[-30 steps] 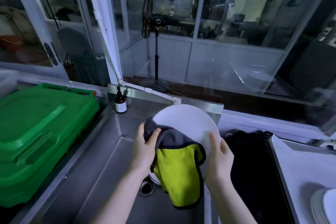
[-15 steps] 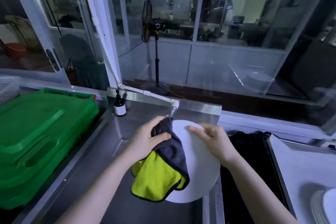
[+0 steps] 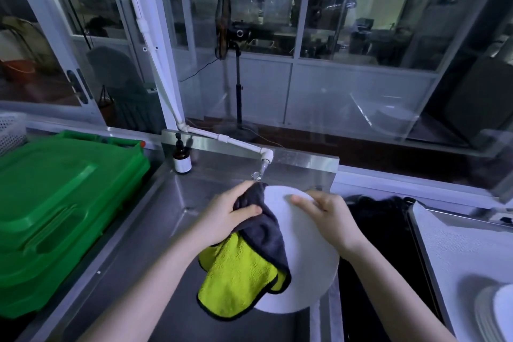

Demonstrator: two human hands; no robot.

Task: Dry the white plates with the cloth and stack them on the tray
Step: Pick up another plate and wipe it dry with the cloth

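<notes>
Left of the sink sits the biggest thing in view, a green plastic crate (image 3: 55,203) with a moulded lid, filling that side of the counter. Next comes the steel sink (image 3: 133,247), its basin running from the back ledge toward the camera. To its right lies a pale tray (image 3: 458,253) with a raised metal rim; a dark recess separates the two.

Over the basin's right half a white plate (image 3: 311,272) is held tilted, face toward the camera. A cloth (image 3: 241,280), yellow on one side and grey on the other, drapes across the plate's left part, with the yellow flap hanging lowest.

The left hand (image 3: 227,216) clutches the grey fold at the plate's upper left edge, thumb pressed over the fabric. The right hand (image 3: 330,216) takes the plate at its top rim, thumb laid on the near face. Its fingers are mostly hidden behind the rim, so the hold seems to be a pinch.

On the tray's near right corner a stack of white plates (image 3: 497,311) is cut by the frame edge. A small brown bottle (image 3: 181,159) stands on the back ledge, left of the white tap (image 3: 266,155).
</notes>
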